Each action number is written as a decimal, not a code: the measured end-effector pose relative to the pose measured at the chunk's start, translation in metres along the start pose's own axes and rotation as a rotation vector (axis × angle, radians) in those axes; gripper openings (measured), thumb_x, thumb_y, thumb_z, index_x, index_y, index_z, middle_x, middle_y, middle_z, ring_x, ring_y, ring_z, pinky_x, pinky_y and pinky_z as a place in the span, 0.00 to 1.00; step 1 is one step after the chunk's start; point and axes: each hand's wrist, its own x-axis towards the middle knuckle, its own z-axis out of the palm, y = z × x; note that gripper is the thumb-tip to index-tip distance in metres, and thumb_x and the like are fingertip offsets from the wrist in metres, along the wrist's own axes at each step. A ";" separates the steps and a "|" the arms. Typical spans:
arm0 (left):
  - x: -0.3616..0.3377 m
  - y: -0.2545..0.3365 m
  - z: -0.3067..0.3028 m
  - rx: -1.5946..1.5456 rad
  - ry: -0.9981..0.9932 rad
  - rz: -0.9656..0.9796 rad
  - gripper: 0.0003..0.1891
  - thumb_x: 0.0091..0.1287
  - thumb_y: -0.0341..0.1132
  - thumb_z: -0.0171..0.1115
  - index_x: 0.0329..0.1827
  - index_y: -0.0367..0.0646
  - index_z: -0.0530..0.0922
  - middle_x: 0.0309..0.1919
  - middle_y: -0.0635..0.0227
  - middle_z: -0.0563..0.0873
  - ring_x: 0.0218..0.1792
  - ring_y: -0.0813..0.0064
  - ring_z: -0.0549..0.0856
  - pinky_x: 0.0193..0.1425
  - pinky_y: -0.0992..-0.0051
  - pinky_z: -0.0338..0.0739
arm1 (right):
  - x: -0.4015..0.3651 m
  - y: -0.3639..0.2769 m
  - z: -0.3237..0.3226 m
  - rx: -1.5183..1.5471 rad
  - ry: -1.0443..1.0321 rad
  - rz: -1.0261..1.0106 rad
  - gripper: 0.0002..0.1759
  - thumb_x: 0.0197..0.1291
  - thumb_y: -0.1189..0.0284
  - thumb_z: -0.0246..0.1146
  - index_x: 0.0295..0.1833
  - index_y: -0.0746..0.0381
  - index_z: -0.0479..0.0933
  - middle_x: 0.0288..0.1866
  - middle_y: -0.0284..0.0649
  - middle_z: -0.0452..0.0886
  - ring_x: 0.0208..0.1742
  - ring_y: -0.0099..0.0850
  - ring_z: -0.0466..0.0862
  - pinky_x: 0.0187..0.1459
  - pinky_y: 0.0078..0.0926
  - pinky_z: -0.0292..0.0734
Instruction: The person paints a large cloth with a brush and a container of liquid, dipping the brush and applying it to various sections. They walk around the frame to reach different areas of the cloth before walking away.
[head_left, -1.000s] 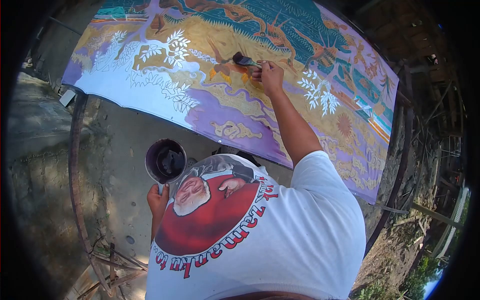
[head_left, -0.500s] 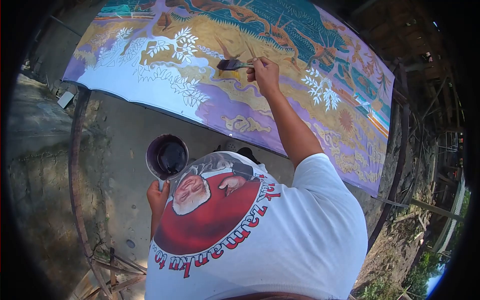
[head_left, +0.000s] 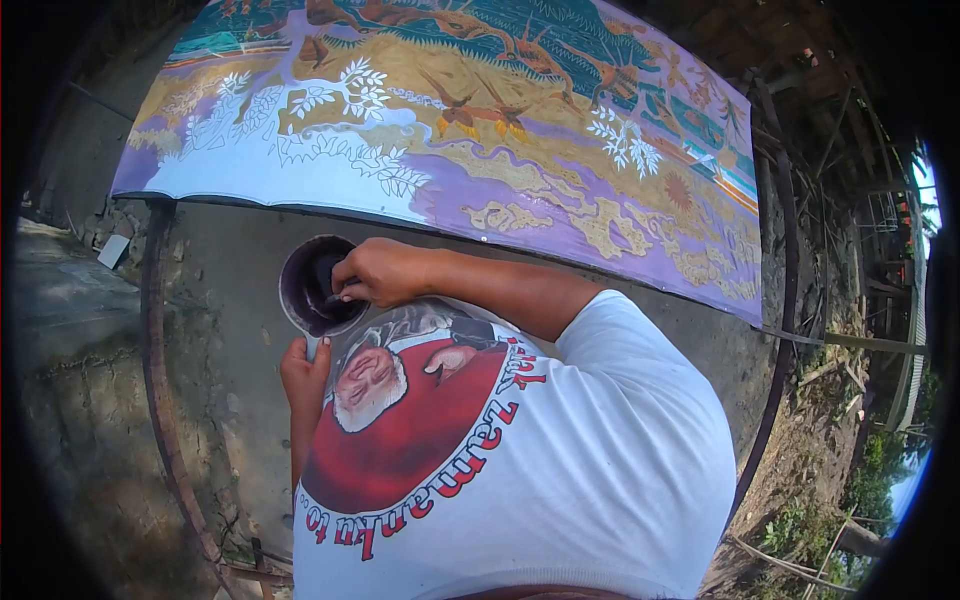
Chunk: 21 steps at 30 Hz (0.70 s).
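Observation:
My left hand (head_left: 304,372) is wrapped around the light handle of a dark-stained dipper (head_left: 291,292), held in front of my shirt. Dark liquid shows inside it. My right hand (head_left: 388,272) is over the dipper's mouth, fingers pinched on a paintbrush (head_left: 338,299). Only a bit of the brush's handle shows; its bristles are down inside the dipper, out of sight. Beyond both hands stretches a large painted cloth (head_left: 480,190), with purple, ochre and teal patterns and white leaf shapes at its left.
A wooden rail (head_left: 155,330) runs down the left side, and another frame bar (head_left: 785,270) stands at the right of the cloth. Grey concrete floor (head_left: 235,300) lies below. Sticks and plants are at the right edge.
My right hand has come back from the cloth, leftward and toward me, bringing the paintbrush into the dipper. My left hand still holds the dipper. The cloth appears slightly shifted in view.

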 end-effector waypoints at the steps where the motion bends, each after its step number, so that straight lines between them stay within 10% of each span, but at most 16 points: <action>1: 0.003 -0.012 -0.005 -0.013 -0.001 -0.009 0.24 0.71 0.35 0.70 0.23 0.44 0.62 0.21 0.79 0.65 0.26 0.86 0.63 0.26 0.74 0.58 | 0.001 0.001 0.001 0.200 0.110 0.067 0.12 0.68 0.68 0.66 0.49 0.65 0.85 0.35 0.44 0.88 0.35 0.38 0.89 0.39 0.36 0.83; 5: 0.014 -0.034 -0.024 -0.002 -0.011 0.006 0.23 0.70 0.37 0.71 0.24 0.44 0.64 0.20 0.78 0.67 0.26 0.86 0.64 0.25 0.74 0.59 | 0.002 0.005 0.010 1.170 0.369 0.527 0.15 0.75 0.66 0.60 0.52 0.67 0.83 0.32 0.39 0.86 0.29 0.25 0.87 0.33 0.28 0.86; 9: 0.019 -0.032 -0.043 -0.038 -0.045 -0.031 0.21 0.70 0.37 0.70 0.24 0.42 0.68 0.20 0.77 0.70 0.26 0.86 0.66 0.26 0.74 0.61 | -0.005 0.026 0.016 1.540 0.678 0.427 0.18 0.79 0.63 0.56 0.57 0.67 0.80 0.35 0.41 0.85 0.32 0.28 0.86 0.38 0.31 0.88; 21: 0.023 -0.075 -0.072 -0.118 0.006 -0.047 0.17 0.72 0.35 0.68 0.27 0.40 0.72 0.21 0.78 0.72 0.27 0.87 0.67 0.29 0.76 0.63 | -0.115 0.159 -0.087 1.182 1.489 0.464 0.17 0.79 0.63 0.56 0.58 0.66 0.77 0.37 0.43 0.84 0.32 0.32 0.86 0.37 0.33 0.88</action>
